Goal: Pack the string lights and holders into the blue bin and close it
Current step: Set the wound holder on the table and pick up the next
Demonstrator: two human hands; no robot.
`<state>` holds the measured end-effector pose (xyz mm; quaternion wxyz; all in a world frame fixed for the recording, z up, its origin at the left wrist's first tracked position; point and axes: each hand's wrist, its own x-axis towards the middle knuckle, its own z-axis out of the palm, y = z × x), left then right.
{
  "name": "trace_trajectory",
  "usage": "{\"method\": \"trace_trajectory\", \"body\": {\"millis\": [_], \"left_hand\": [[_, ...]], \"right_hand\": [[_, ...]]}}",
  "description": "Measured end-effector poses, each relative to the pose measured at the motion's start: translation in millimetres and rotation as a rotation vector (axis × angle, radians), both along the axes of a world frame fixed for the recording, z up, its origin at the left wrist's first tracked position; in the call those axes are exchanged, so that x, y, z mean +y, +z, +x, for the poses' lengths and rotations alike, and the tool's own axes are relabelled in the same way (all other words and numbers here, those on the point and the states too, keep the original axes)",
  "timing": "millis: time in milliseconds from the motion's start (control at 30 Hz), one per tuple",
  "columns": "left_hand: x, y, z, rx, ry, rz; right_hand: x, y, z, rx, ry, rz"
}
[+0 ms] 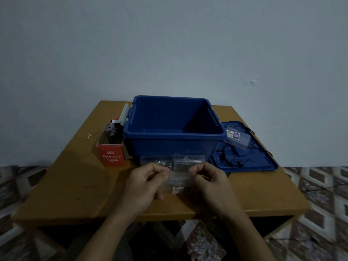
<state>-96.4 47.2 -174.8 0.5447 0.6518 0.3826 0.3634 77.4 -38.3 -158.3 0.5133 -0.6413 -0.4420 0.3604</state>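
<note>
Two hands [145, 182] [211, 182] on packet [179, 182], table [75, 185] front

The place looks like a room in a home, dimly lit. A plain, pale painted wall [169, 44] with small scuffs fills the background, and a small wooden table [75, 185] with worn edges stands pushed against it. The floor [320, 185] is tiled in a brown and white diamond pattern, of a domestic kind. The things on the table are household ones: a blue plastic storage bin [169, 146], its lid [263, 162] lying beside it, and a red retail box [112, 156] printed "LED Decorative Lights".
</note>
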Motion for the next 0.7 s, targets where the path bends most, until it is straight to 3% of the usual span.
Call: {"method": "trace_trajectory", "body": {"millis": [267,533,700], "left_hand": [[-6.9,4.7,6.5,-0.01,0.023,-0.049],[-5.5,1.9,7.0,0.026,0.011,-0.016],[0.1,6.8,-6.5,0.072,-0.12,-0.072]], "right_hand": [[0.3,-1.2,-5.5,-0.076,-0.008,0.038],[-0.3,-6.1,-8.4,-0.008,-0.046,0.038],[-3.1,-9.0,-11.7,0.247,-0.044,0.009]]}}
